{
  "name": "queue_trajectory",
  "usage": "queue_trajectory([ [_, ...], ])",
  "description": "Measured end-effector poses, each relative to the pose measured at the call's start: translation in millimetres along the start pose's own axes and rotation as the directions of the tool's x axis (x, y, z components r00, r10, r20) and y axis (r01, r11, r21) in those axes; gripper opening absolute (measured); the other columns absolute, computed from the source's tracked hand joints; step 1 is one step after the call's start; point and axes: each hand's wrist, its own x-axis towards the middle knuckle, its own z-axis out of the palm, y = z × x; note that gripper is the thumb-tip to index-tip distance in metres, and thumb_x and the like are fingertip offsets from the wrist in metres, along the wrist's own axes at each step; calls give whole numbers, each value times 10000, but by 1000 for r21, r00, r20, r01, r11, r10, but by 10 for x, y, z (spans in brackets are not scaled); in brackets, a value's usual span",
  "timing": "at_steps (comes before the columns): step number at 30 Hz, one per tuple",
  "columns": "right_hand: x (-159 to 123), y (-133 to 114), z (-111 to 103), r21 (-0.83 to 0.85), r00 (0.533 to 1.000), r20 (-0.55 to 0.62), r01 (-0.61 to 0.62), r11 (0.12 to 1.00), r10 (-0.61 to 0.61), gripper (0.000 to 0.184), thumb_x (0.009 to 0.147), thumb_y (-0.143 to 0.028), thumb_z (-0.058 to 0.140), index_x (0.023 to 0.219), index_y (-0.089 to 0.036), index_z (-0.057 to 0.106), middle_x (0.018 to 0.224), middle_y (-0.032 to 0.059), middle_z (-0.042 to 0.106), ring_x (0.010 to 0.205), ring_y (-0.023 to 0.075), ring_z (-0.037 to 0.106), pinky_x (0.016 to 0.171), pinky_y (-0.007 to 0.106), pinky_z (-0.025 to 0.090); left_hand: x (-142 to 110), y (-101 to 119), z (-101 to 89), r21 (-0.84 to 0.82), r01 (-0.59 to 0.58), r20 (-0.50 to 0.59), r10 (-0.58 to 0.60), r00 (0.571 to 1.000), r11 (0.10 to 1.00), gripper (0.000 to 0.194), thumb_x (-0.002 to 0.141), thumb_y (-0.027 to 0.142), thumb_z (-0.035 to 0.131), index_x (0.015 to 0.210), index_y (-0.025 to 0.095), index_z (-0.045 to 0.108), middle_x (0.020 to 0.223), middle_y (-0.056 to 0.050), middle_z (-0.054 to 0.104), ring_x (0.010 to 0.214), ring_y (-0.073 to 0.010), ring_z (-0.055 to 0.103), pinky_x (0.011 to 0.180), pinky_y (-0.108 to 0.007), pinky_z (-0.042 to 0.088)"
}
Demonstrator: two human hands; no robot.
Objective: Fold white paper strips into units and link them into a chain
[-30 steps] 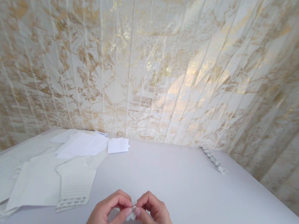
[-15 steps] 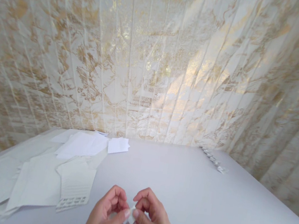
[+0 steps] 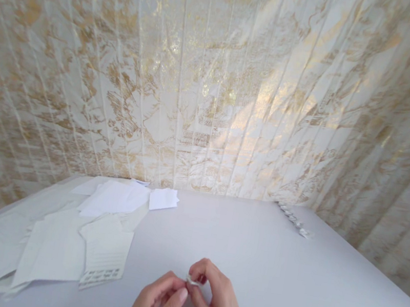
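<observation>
Both of my hands meet low in the middle of the view, just above the white table [image 3: 251,254]. My right hand [image 3: 215,305] pinches a tiny folded piece of white paper [image 3: 192,280] between thumb and curled fingers. My left hand [image 3: 158,302] sits beside it with its thumb and fingertips pressed against the same small piece. Most of the paper is hidden by the fingers.
Loose white sheets [image 3: 57,249], one a lined sheet with a printed strip [image 3: 105,257], lie spread over the left of the table. A row of several small folded white pieces [image 3: 293,220] runs along the back right. A gold-and-cream curtain [image 3: 216,82] hangs behind the table.
My hands have closed in on each other and shifted slightly right. The small paper piece, held lower between both thumbs before, now sits at the right hand's fingertips.
</observation>
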Motion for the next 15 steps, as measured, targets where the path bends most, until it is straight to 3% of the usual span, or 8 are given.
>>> queue_trajectory([
  [4,6,18,-30,-133,985,83,159,978,-149,184,834,-80,495,943,-216,552,876,38,574,796,189,547,714,285,447,42,33,-62,45,37,7,-37,999,998,527,821,703,559,628,218,484,641,56,374,643,-152,380,632,-261,326],
  [9,11,-1,-24,-103,986,101,145,984,-135,193,868,-132,574,1043,-212,588,920,55,593,842,202,572,763,295,468,73,11,-136,26,80,-65,-78,995,996,517,794,683,602,600,215,504,609,51,412,644,-163,402,647,-272,331],
  [15,30,-11,-53,-109,985,81,163,981,-155,68,939,-279,605,926,-213,611,878,52,587,813,199,583,729,293,470,56,-58,-92,-92,107,-65,-114,991,990,549,746,695,648,543,188,591,579,28,481,628,-166,441,642,-282,372],
])
